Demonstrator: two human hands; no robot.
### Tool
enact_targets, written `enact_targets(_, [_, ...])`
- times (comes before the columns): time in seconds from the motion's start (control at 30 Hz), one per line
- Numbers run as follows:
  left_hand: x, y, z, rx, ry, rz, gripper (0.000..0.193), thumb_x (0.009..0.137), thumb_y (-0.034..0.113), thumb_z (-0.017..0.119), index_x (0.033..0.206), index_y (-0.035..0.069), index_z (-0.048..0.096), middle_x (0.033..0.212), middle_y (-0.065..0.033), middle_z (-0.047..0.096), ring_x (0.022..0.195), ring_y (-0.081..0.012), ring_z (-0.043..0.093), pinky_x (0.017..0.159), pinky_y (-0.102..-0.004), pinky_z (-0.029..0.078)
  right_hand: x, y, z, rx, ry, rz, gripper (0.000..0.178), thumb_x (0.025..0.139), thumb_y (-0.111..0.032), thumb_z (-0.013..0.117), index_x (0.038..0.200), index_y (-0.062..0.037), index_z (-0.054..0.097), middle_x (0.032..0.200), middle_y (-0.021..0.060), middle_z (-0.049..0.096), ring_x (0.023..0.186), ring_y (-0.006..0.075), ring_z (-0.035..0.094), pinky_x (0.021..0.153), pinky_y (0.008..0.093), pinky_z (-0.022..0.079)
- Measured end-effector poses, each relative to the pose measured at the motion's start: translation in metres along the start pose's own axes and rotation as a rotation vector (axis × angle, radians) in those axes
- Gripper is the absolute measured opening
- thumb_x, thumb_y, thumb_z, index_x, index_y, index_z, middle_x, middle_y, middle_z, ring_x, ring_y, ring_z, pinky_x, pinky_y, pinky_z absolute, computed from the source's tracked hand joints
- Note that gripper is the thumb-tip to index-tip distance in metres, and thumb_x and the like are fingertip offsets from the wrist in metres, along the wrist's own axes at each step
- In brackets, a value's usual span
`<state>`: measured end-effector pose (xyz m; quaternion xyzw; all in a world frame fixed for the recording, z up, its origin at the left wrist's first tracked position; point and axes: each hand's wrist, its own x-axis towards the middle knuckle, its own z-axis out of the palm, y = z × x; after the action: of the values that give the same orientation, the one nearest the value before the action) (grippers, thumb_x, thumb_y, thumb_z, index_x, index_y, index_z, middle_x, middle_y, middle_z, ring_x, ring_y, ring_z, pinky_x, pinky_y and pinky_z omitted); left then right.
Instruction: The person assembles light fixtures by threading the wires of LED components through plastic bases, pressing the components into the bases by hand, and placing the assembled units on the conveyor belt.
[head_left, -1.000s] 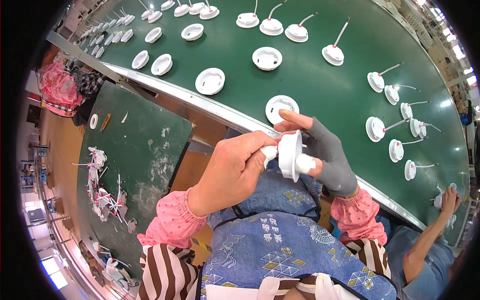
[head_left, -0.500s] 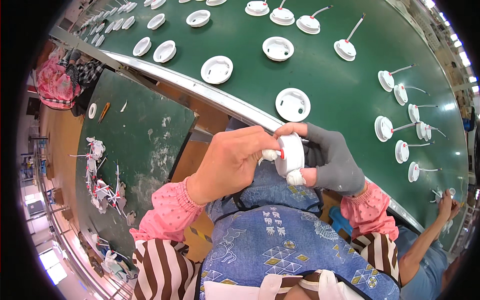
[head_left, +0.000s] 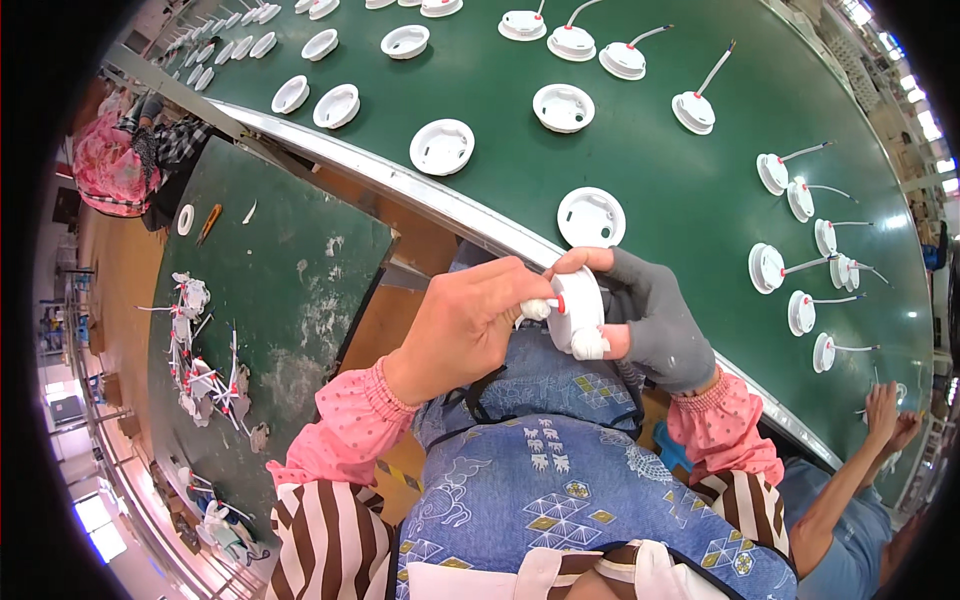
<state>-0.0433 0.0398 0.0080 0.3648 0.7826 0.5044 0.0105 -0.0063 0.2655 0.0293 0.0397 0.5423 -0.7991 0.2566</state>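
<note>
My left hand [head_left: 455, 325] is bare, with white wrapping on the thumb. Its thumb and fingertips pinch the short lead at the red grommet [head_left: 561, 303] of a white round lamp housing [head_left: 577, 290]. Opposite it, my right hand [head_left: 665, 320], in a grey glove with bare fingertips and a wrapped thumb, grips the housing's rim from behind. The housing stands on edge above my lap, its grommet side toward my left hand. Just beyond, a white dish-shaped housing [head_left: 592, 217] with holes lies on the green work surface [head_left: 500, 190].
Housings with upright leads [head_left: 693, 112] stand on the green surface. A side table [head_left: 300, 300] at left carries a pile of leads and white scraps [head_left: 205, 375], an orange cutter [head_left: 209, 224] and a white ring [head_left: 185, 220]. A co-worker's hands [head_left: 885, 420] work at far right.
The housing has tilted slightly and both hands have shifted a little, keeping their grip. Dishes on the green surface sit slightly nearer and to the right; the side table's things stay nearly put.
</note>
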Motion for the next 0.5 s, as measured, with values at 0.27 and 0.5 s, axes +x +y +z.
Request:
enact_targets(0.27, [0.001, 0.013, -0.023, 0.045, -0.131, -0.166, 0.02, 0.093, 0.0, 0.059, 0.11, 0.001, 0.067, 0.089, -0.0137, 0.067, 0.078, -0.0309, 0.066, 0.072, -0.0356, 0.051, 0.001, 0.011, -0.013, -0.03, -0.009, -0.216, 0.068, 0.074, -0.009, 0.076, 0.137, 0.0037, 0.053, 0.115, 0.0077, 0.062, 0.107, 0.0144, 0.061, 0.096, 0.0295, 0.049])
enact_targets(0.5, [-0.012, 0.017, -0.03, 0.393, -0.114, -0.12, 0.022, 0.086, 0.0, 0.062, 0.108, 0.002, 0.066, 0.086, -0.0129, 0.065, 0.076, -0.0345, 0.065, 0.067, -0.0384, 0.052, 0.002, 0.019, -0.025, 0.088, -0.015, -0.219, 0.074, 0.073, -0.018, 0.078, 0.138, 0.0047, 0.051, 0.122, 0.0115, 0.062, 0.108, 0.0184, 0.064, 0.095, 0.0331, 0.054])
